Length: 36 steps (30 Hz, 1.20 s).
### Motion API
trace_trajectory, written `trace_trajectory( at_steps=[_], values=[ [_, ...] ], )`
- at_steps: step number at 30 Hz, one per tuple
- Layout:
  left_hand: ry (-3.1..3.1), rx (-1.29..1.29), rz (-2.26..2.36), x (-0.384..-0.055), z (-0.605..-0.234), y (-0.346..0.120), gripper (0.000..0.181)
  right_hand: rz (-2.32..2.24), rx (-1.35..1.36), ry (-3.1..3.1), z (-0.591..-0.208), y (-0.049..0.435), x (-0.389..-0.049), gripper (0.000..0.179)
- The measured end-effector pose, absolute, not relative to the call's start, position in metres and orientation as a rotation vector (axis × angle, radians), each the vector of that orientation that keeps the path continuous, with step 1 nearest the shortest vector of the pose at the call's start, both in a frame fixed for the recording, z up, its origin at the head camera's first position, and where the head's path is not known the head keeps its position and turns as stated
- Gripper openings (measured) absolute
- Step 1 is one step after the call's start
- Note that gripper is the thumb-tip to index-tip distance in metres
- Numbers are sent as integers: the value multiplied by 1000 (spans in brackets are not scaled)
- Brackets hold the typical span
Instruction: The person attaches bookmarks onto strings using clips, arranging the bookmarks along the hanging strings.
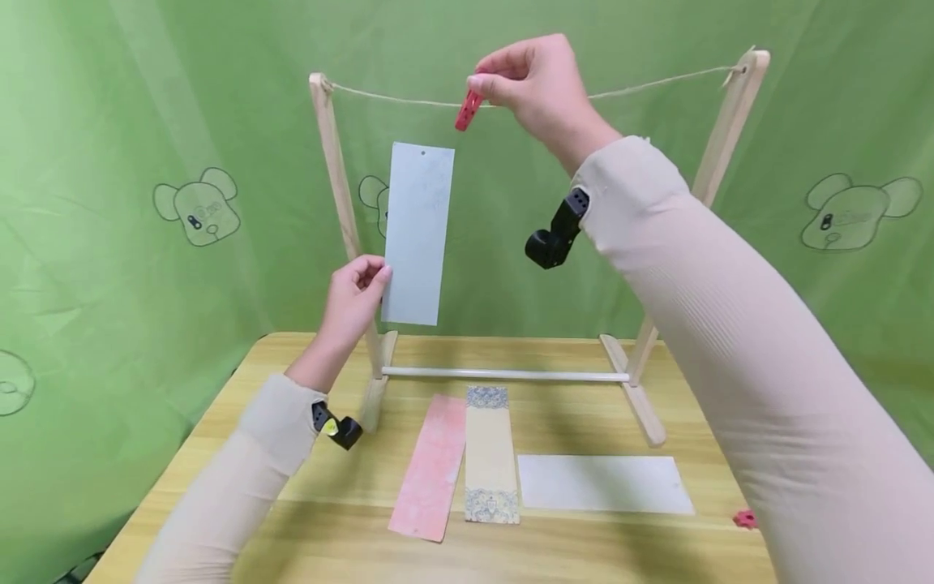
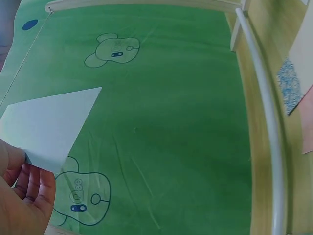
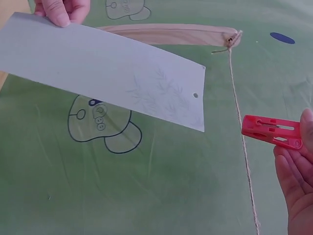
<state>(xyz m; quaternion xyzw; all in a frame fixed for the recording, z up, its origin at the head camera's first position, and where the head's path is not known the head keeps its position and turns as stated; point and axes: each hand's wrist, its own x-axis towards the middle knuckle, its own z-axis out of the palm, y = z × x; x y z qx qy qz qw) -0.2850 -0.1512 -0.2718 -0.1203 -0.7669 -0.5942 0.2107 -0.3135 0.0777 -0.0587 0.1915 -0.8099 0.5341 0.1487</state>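
In the head view my left hand (image 1: 355, 296) pinches a pale blue-white paper strip (image 1: 417, 235) by its lower left edge. The strip stands nearly upright below the string (image 1: 409, 100); it has a small hole near its top and, in the right wrist view, a faint leaf print. Up at the string, my right hand (image 1: 536, 93) holds a red clothespin (image 1: 469, 109) between thumb and fingers. The clothespin's tip points down and left, overlapping the string in the right wrist view. A gap separates the clothespin from the strip's top edge.
The string runs between two wooden posts (image 1: 730, 130) joined low down by a white rod (image 1: 503, 374). On the wooden table (image 1: 306, 503) lie a pink strip (image 1: 430, 470), a cream strip with blue patterned ends (image 1: 490, 454) and a white strip (image 1: 606, 484). Another red clothespin (image 1: 745, 519) lies at right.
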Motion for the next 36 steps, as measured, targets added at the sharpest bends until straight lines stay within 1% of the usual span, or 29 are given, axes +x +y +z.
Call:
trace_trajectory(
  at_steps=[10, 17, 26, 36],
  values=[
    [-2108, -309, -1663, -296, -264, -142, 19, 1524, 505, -2240, -56, 71, -329, 24],
    [-2097, -309, -1660, -302, -266, -141, 17, 1591, 482, -2190, -52, 61, -333, 15],
    [-2098, -310, -1651, -303, -264, -141, 17, 1529, 404, -2127, -55, 53, -340, 6],
    [-2099, -299, -1663, -310, -266, -139, 18, 1543, 405, -2088, -59, 45, -348, 6]
  ],
)
